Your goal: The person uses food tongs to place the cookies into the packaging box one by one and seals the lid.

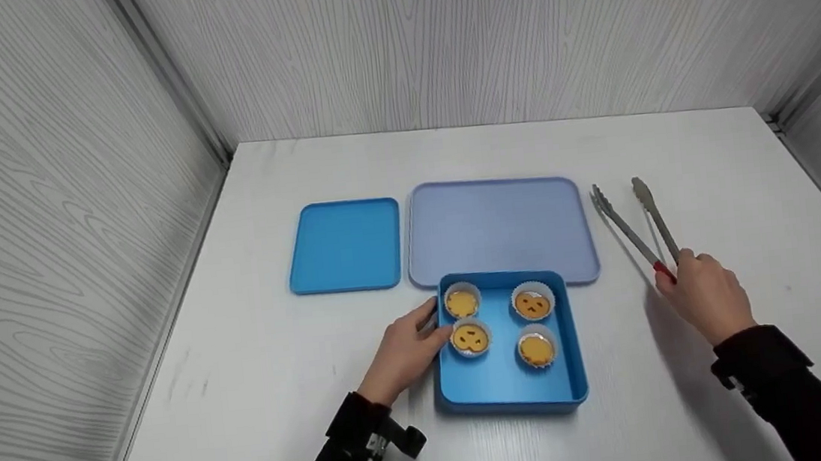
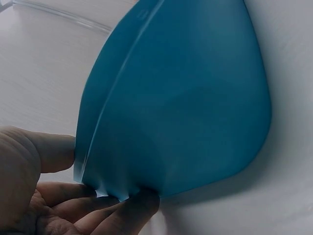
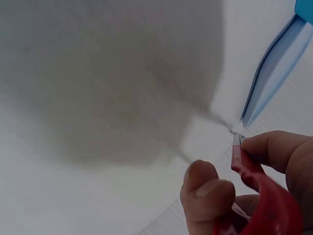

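A deep blue box stands on the table with several small egg tarts in white paper cups inside, two along its left side and two toward the right. Some of the tarts have dark marks on top. My left hand holds the box's left wall, thumb at the rim; the left wrist view shows the fingers against its outer blue side. On the right, my right hand grips metal tongs by their red handles. The tongs' tips are spread apart, with nothing between them.
Behind the box lies a flat lavender tray, its front edge partly hidden by the box. A smaller flat blue tray is to its left. Wood-grain panels enclose the white table at the back and sides.
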### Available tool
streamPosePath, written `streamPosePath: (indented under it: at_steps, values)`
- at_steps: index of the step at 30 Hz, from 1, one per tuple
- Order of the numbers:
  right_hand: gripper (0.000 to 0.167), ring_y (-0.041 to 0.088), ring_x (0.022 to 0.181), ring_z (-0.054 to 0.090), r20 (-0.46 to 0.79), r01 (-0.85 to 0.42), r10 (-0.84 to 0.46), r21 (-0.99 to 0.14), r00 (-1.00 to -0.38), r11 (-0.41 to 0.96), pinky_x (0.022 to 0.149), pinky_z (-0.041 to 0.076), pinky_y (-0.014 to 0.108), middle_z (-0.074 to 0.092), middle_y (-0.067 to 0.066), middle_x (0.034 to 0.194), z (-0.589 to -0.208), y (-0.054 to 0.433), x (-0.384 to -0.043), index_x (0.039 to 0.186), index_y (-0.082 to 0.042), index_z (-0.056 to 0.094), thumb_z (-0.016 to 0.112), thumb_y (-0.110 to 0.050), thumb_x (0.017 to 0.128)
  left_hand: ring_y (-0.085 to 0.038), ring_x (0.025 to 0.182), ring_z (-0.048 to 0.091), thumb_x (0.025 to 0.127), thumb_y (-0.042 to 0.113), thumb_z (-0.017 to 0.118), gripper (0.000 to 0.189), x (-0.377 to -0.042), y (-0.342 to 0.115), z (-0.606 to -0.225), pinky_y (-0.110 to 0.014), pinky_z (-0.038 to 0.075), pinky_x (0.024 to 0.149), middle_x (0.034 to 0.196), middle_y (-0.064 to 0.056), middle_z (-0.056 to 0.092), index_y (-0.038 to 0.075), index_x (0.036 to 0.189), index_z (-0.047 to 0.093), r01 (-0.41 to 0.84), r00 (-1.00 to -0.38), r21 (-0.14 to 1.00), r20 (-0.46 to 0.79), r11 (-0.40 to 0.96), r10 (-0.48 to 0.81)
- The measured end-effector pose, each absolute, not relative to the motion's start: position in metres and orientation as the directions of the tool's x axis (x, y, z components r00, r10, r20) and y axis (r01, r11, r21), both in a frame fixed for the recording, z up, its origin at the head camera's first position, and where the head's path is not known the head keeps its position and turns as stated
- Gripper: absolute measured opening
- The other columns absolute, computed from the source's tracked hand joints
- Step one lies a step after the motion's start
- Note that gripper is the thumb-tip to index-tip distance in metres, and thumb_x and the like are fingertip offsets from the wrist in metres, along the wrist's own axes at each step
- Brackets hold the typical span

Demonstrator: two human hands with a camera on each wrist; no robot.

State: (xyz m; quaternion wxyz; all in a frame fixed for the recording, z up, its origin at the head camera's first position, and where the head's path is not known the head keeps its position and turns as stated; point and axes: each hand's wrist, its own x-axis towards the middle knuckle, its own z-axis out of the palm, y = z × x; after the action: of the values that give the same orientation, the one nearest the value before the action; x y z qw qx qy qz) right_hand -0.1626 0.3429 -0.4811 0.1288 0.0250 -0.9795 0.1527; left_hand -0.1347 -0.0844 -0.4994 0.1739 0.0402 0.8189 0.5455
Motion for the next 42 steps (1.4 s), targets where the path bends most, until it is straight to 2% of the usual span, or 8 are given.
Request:
streamPosePath:
  at_steps: [7,10,15,22,29,35,38,42]
  values:
    - [0.036,0.029,0.047,0.048,0.123,-0.028,0.009,-0.29,-0.992,0.957,0.039,0.035,0.037,0.048,0.014,0.057,-0.48,0.339,-0.161,0.077,0.002,0.048,0.065,-0.023,0.096,-0.029,0.143,0.046,0.104,0.033,0.059,0.066,-0.135,-0.084,-0.499,-0.044,0.036,0.119,0.16,-0.011,0.042,0.009,0.16,0.035,-0.122,-0.937,0.907,-0.239,0.402,0.255]
    - [0.037,0.029,0.045,0.049,0.109,-0.021,0.008,-0.268,-0.994,0.963,0.038,0.035,0.036,0.049,0.014,0.055,-0.482,0.337,-0.161,0.079,0.002,0.048,0.067,-0.026,0.095,-0.03,0.143,0.046,0.104,0.033,0.059,0.065,-0.135,-0.085,-0.499,-0.044,0.036,0.119,0.16,-0.011,0.041,0.009,0.16,0.035,-0.12,-0.937,0.907,-0.238,0.403,0.257]
    - [0.04,0.027,0.043,0.047,0.122,-0.031,-0.001,-0.243,-0.993,0.97,0.036,0.035,0.037,0.048,0.012,0.052,-0.487,0.336,-0.164,0.097,0.009,0.051,0.068,-0.028,0.094,-0.029,0.143,0.046,0.104,0.033,0.059,0.065,-0.134,-0.085,-0.498,-0.044,0.036,0.119,0.161,-0.01,0.041,0.01,0.16,0.035,-0.122,-0.937,0.908,-0.239,0.401,0.256]
    - [0.057,0.027,0.045,0.051,0.043,-0.016,-0.006,-0.254,-0.999,0.967,0.037,0.037,0.038,0.051,0.015,0.054,-0.492,0.338,-0.167,0.125,0.014,0.045,0.067,-0.029,0.095,-0.03,0.142,0.047,0.104,0.033,0.059,0.066,-0.133,-0.085,-0.497,-0.044,0.038,0.118,0.161,-0.011,0.041,0.009,0.16,0.035,-0.108,-0.938,0.908,-0.228,0.406,0.262]
    - [0.071,0.028,0.048,0.055,-0.01,-0.025,-0.028,-0.266,-1.0,0.964,0.039,0.041,0.04,0.055,0.018,0.058,-0.492,0.339,-0.168,0.134,0.018,0.04,0.069,-0.033,0.095,-0.03,0.142,0.047,0.103,0.034,0.059,0.065,-0.133,-0.085,-0.498,-0.044,0.037,0.118,0.161,-0.01,0.041,0.011,0.16,0.036,-0.121,-0.938,0.903,-0.24,0.413,0.249]
    - [0.071,0.023,0.043,0.047,0.068,-0.058,-0.042,-0.25,-0.997,0.966,0.038,0.031,0.034,0.048,0.01,0.051,-0.489,0.344,-0.166,0.124,0.017,0.045,0.07,-0.043,0.096,-0.029,0.144,0.045,0.104,0.033,0.059,0.065,-0.134,-0.084,-0.498,-0.044,0.036,0.119,0.161,-0.009,0.041,0.012,0.16,0.036,-0.127,-0.938,0.901,-0.245,0.415,0.246]
    - [0.076,0.023,0.042,0.044,0.116,-0.071,-0.045,-0.233,-0.992,0.97,0.039,0.028,0.034,0.047,0.01,0.05,-0.487,0.346,-0.166,0.133,0.017,0.045,0.067,-0.047,0.097,-0.029,0.145,0.044,0.104,0.033,0.059,0.065,-0.134,-0.084,-0.497,-0.044,0.036,0.119,0.161,-0.008,0.04,0.012,0.16,0.035,-0.134,-0.937,0.9,-0.251,0.416,0.242]
    - [0.086,0.023,0.043,0.042,0.148,-0.079,-0.051,-0.194,-0.988,0.978,0.043,0.03,0.035,0.046,0.009,0.051,-0.483,0.348,-0.168,0.146,0.018,0.038,0.064,-0.048,0.098,-0.03,0.145,0.044,0.104,0.032,0.059,0.064,-0.134,-0.083,-0.496,-0.045,0.036,0.119,0.161,-0.009,0.04,0.011,0.16,0.036,-0.136,-0.937,0.898,-0.254,0.419,0.239]
